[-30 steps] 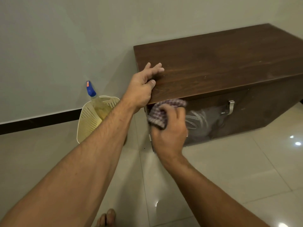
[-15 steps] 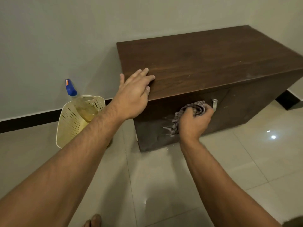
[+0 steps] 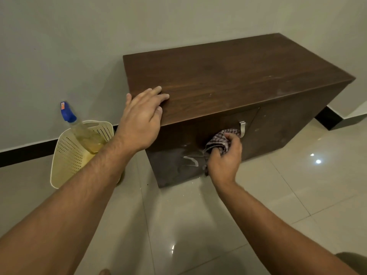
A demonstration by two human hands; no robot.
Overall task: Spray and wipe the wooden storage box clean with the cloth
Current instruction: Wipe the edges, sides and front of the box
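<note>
The dark brown rectangular wooden storage box [image 3: 228,80] stands on the glossy pale tiled floor [image 3: 198,225], with its back against the plain grey wall [image 3: 139,22]. At far left, a cream perforated plastic basket [image 3: 67,157] stands on the floor beside the box's left end, close to the black skirting [image 3: 23,153]. A clear spray bottle [image 3: 87,137] of yellowish liquid with a blue trigger head leans tilted inside the basket. The left hand [image 3: 141,124] rests palm down on the front left corner of the box top. Its fingers [image 3: 156,94] lie extended and nearly flat on the wood, the thumb spread toward the left edge, and it grasps nothing. Below the top, on the left part of the front panel, pale wet streaks [image 3: 190,159] are visible. Just right of the streaks, a bunched checked grey-and-white cloth [image 3: 220,141] is pressed against the front panel. The right hand [image 3: 224,161] clenches this cloth, fingers curled round the bundle, with a loose end of fabric hanging below the hand on its left side. A small bent silver metal handle [image 3: 242,128] is mounted on the panel just above and right of the cloth; whether the cloth touches it cannot be determined.
</note>
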